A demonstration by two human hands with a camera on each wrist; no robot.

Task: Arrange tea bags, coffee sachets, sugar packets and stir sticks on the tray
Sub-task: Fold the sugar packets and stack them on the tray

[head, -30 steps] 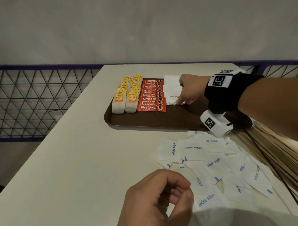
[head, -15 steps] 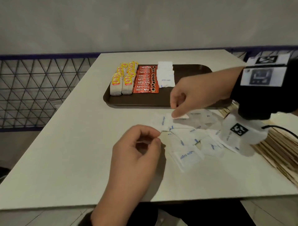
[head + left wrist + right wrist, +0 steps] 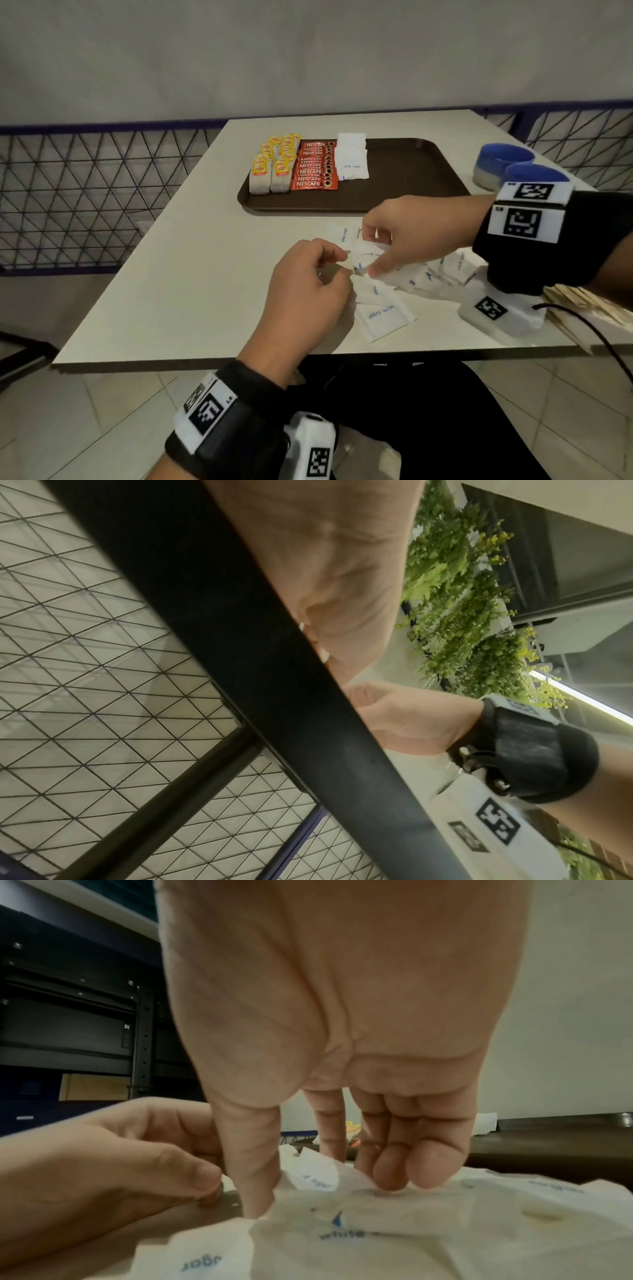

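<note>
Your right hand (image 3: 416, 236) pinches a white sugar packet (image 3: 368, 258) between thumb and fingers, lifting it off the loose pile on the bench (image 3: 178, 281). Just left of that grip, your left hand (image 3: 308, 291) curls, its contents hidden. Beyond the grip lies the brown tray (image 3: 411, 178).

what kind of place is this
Probably a café or office pantry seating area: a white table beside a wire-mesh railing, a brown serving tray of drink sachets, and a wall of greenery.
</note>
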